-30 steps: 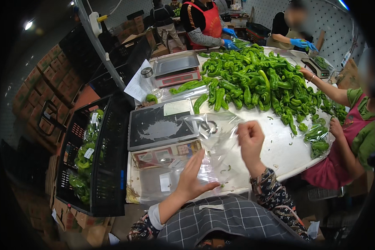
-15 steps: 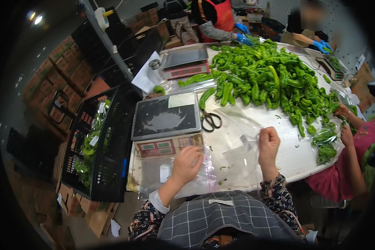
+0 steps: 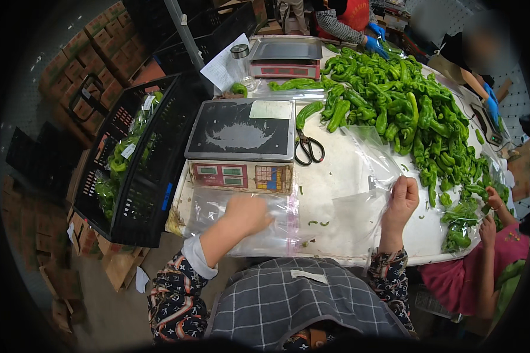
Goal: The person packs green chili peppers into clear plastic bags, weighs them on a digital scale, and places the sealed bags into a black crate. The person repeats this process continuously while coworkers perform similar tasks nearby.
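My right hand (image 3: 401, 200) grips a clear plastic bag (image 3: 368, 150), which spreads over the white tabletop toward the peppers. My left hand (image 3: 247, 215), smeared by motion, is low over more clear bags (image 3: 212, 209) in front of the nearer scale (image 3: 239, 135); whether it holds any is unclear. Black-handled scissors (image 3: 308, 152) lie just right of that scale. A large heap of long green peppers (image 3: 394, 100) covers the back and right of the table.
A black crate (image 3: 138, 188) with bagged peppers stands at left. A second scale (image 3: 284, 69), glass jar (image 3: 242, 65) and paper sheet (image 3: 215, 73) are behind. A co-worker's hands (image 3: 490, 207) are at right; gloved co-workers (image 3: 344, 17) work across the table. Stacked cartons (image 3: 94, 53) stand back left.
My right hand has moved rightward with the bag, uncovering the scissors. My left hand has moved leftward and lower onto the bags by the scale. The whole view has shifted.
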`<state>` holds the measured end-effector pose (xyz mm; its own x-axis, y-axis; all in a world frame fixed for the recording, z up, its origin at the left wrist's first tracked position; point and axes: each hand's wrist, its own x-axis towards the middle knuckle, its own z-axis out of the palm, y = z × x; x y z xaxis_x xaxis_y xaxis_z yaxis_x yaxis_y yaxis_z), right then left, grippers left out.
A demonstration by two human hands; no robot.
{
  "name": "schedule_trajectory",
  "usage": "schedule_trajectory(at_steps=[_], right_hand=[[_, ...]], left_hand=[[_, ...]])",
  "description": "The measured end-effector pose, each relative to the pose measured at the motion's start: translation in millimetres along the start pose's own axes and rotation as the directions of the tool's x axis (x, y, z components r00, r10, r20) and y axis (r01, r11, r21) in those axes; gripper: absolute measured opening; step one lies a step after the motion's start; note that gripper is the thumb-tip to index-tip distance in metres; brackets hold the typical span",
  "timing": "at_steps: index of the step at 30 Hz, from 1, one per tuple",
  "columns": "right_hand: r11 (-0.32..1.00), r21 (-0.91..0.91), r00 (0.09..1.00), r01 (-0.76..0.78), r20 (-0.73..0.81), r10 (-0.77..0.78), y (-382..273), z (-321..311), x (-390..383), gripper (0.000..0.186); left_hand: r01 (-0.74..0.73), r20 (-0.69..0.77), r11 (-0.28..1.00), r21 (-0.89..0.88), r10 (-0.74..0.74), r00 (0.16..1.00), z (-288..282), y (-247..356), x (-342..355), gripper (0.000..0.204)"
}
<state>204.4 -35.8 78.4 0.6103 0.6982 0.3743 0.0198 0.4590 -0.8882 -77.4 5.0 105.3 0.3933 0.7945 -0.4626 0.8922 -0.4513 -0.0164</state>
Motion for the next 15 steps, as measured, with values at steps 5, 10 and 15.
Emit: schedule_trajectory(at_steps=[5, 10, 15], right_hand=[[0.999, -0.007, 0.999, -0.045, -0.014, 0.045, 8.7, -7.4, 2.5, 0.024], [0.995, 0.006, 0.994, -0.1, 0.048, 0.1, 11.7, 6.2, -3.8, 0.023], [0.994, -0.04, 0.989, -0.098, 0.11, 0.102, 19.5, 7.3, -8.4, 0.019]], left_hand=[[0.06, 0.264, 0.995, -0.078, -0.037, 0.964, 88.0, -35.6, -18.0, 0.04], [0.027, -0.111, 0.95, -0.312, -0.065, 0.992, 96.8, -34.3, 1.2, 0.064], [0.076, -0.008, 0.977, -0.199, -0.079, 0.997, 138.7, -33.0, 30.3, 0.083]])
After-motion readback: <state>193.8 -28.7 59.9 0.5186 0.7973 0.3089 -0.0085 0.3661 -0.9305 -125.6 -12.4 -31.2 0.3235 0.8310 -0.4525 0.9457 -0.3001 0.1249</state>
